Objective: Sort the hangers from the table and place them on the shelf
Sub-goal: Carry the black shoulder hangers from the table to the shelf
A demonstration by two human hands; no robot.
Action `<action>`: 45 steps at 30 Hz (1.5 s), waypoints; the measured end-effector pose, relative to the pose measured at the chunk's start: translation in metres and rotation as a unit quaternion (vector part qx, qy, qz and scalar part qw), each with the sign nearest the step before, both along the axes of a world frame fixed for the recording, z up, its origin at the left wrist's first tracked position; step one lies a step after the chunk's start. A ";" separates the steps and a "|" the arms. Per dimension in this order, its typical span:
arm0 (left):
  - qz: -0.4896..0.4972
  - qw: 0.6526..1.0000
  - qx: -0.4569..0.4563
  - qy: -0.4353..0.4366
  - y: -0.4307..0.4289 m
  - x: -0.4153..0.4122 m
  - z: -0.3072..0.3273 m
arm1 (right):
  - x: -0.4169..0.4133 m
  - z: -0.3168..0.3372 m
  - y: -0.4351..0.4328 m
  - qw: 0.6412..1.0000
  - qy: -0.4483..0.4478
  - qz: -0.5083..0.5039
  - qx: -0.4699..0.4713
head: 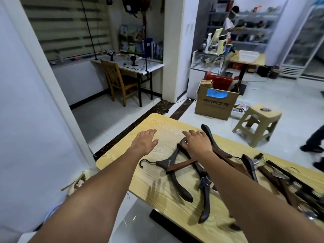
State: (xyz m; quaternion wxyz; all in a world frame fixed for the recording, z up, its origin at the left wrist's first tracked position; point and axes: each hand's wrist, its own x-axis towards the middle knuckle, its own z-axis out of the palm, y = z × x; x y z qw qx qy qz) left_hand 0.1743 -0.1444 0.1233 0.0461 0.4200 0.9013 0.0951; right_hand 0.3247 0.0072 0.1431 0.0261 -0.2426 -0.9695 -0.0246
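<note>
The sorting looks barely begun: the dark wooden hangers [182, 172] all lie crossed and heaped on the right part of the table [166, 123], and none can be made out on the far, blurred shelf [254, 25], so both sorting and carrying seem left to do. The left hand [145, 141] hovers flat and empty over bare tabletop, while the right hand [197, 142] spreads its fingers over the crossed hangers, gripping nothing. On the floor beyond, an open cardboard box [215, 104] holds red and brown packaging, and a white basket [249, 55] farther off hides its contents.
</note>
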 end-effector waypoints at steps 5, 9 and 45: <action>0.013 1.000 -0.005 -0.013 0.026 0.015 -0.011 | 0.012 -0.009 0.025 1.000 0.004 0.003 -0.002; 0.042 0.998 -0.024 -0.032 0.046 0.032 -0.027 | 0.019 -0.017 0.050 1.000 -0.005 0.021 -0.007; 0.413 0.862 -0.054 -0.289 0.103 0.118 -0.190 | -0.019 -0.185 0.110 0.959 -0.142 0.233 -0.078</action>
